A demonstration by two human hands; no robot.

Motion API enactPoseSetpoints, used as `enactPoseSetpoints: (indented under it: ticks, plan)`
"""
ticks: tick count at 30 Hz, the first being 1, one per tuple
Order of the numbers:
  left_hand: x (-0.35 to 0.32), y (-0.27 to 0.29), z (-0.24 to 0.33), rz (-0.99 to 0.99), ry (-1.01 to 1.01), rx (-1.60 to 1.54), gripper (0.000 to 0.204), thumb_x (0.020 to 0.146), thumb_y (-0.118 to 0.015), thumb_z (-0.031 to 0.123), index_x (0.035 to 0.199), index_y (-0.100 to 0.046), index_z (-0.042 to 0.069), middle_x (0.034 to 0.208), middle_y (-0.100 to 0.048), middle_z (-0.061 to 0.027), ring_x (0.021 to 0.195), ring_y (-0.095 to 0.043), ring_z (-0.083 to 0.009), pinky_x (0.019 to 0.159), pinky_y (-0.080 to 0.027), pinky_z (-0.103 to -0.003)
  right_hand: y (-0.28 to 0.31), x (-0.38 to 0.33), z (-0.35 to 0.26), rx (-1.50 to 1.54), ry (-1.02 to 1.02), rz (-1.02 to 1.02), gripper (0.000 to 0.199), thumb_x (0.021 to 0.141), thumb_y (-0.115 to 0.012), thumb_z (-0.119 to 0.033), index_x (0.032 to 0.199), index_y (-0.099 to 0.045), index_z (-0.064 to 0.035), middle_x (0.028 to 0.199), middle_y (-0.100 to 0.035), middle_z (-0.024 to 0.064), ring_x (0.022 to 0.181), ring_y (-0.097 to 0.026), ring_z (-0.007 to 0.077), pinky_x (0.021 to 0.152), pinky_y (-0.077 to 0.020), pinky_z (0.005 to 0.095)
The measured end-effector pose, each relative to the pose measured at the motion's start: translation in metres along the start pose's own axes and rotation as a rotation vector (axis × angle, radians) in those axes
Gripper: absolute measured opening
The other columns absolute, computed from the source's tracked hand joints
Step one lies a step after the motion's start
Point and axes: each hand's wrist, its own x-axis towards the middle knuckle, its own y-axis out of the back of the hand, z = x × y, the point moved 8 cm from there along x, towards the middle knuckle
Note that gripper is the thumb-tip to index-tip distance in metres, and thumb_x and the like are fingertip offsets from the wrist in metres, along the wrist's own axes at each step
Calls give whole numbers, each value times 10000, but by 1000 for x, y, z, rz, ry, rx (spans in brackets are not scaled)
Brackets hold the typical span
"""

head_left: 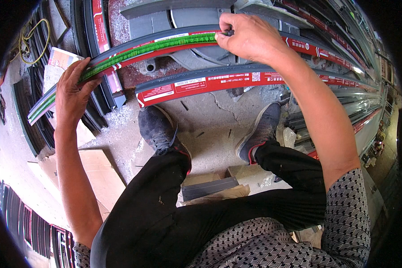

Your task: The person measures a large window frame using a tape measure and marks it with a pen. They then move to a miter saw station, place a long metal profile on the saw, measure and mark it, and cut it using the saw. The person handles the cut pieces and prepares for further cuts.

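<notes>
A green measuring tape (165,43) runs along a long dark grey profile bar (143,41) with a red and white label film. My left hand (73,85) is closed around the bar and the tape near their left end, fingers over the top and thumb below. At the other end of the visible tape, my right hand (252,38) pinches it between thumb and forefinger against the bar. A small dark piece (228,32) shows between those fingers; its kind is unclear.
A second red-labelled profile bar (210,85) lies closer to my shoes. Behind the bars is a grey machine base (152,24). More bars are stacked at right and left. A yellow cord loop (35,42) hangs at far left. Cardboard (96,172) lies on the floor.
</notes>
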Motion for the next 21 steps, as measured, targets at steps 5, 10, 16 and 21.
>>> enactPoseSetpoints:
  ticks: [5,10,16,21]
  plan:
    - [0,-1,0,-10,14,-24,526,846,-813,210,1331,-673,63,1299,-667,-150,1164,-655,-317,1027,-504,-409,-2,2,2,0,-38,-50,315,908,-683,-429,1018,-671,-134,971,-739,137,980,-702,366,836,-536,490]
    - [-1,0,1,3,-10,28,525,846,-805,205,1331,-671,58,1299,-666,-151,1173,-653,-320,1032,-500,-410,-1,1,1,4,-80,-124,321,917,-675,-442,1040,-688,-146,1043,-751,132,1044,-703,364,883,-539,501]
    - [1,-3,-3,-52,2,61,543,872,-784,133,1391,-631,86,1358,-628,-144,1211,-635,-282,1053,-506,-390,2,1,0,-10,-67,-95,361,906,-679,-434,1081,-688,-118,1037,-744,152,1029,-700,369,875,-535,494]
    - [1,-2,1,-64,4,98,550,880,-782,147,1403,-620,90,1345,-637,-134,1205,-637,-286,1058,-502,-397,1,3,0,-34,-64,-63,393,893,-693,-444,1075,-651,-98,983,-734,147,978,-699,367,825,-525,470]
